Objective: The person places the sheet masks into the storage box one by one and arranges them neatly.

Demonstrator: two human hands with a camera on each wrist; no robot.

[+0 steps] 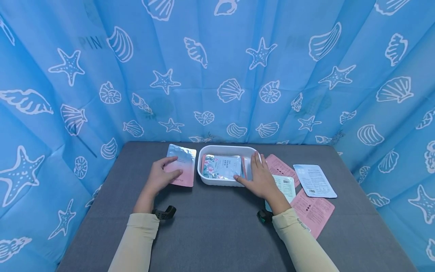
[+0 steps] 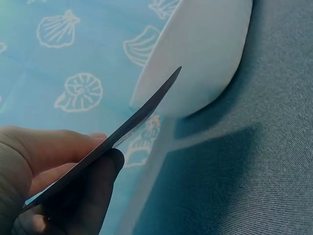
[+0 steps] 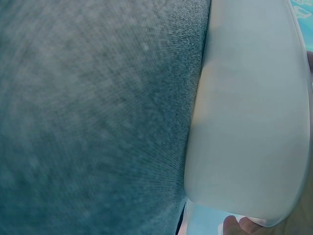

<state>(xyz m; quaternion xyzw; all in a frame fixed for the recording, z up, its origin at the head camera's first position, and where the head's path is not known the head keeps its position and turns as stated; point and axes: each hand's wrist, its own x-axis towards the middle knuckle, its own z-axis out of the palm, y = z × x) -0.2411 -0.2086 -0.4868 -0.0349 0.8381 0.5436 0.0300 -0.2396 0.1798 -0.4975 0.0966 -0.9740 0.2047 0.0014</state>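
Observation:
My left hand (image 1: 162, 173) pinches a pink and silver foil sachet (image 1: 183, 166) by its left side, thumb nearer me and fingers at the upper part. The left wrist view shows this sachet (image 2: 142, 115) edge-on between thumb and fingers, lifted over the cloth beside the tub. Right of it stands a white plastic tub (image 1: 221, 183), holding a flowered sachet (image 1: 222, 167) on top of pink ones. My right hand (image 1: 263, 181) holds the tub's right end, thumb across the near rim and fingers along the right side. In the right wrist view, fingertips (image 3: 237, 225) show beside the tub's end wall.
Right of the tub, two pink sachets (image 1: 314, 211), a pale green one (image 1: 286, 187) and a light blue one (image 1: 315, 181) lie overlapping on the grey tablecloth (image 1: 210, 234). A blue curtain (image 1: 217, 75) with shells and starfish hangs behind the table.

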